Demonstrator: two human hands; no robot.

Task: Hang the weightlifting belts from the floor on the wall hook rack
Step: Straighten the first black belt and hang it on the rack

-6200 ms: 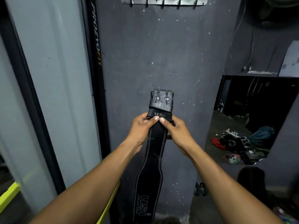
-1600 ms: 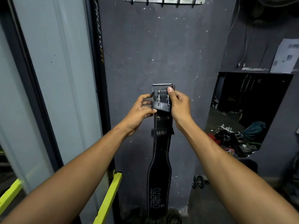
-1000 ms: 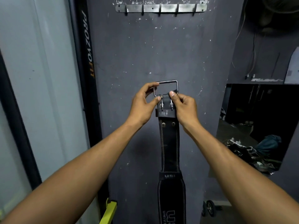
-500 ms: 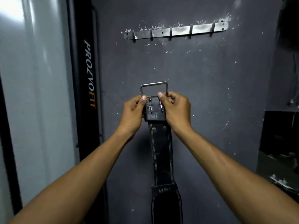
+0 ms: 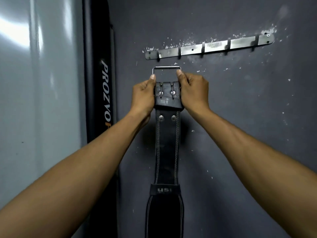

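A black leather weightlifting belt [image 5: 167, 148] hangs straight down in front of the dark grey wall, its lower end cut off by the frame. My left hand [image 5: 143, 96] and my right hand [image 5: 193, 91] grip its top end on either side, thumbs up along the steel buckle frame [image 5: 166, 67]. The buckle's top bar stands just below the metal wall hook rack [image 5: 214, 46], under its two leftmost hooks and apart from them. All hooks on the rack are bare.
A black upright post [image 5: 99, 74] lettered PROZVOFIT stands left of the wall panel. Further left is a pale glossy panel [image 5: 39, 83]. Paint is chipped around the rack.
Both hands have lifted the belt's buckle end up toward the rack. The view has tilted upward and closer, so the rack sits lower and larger in frame.
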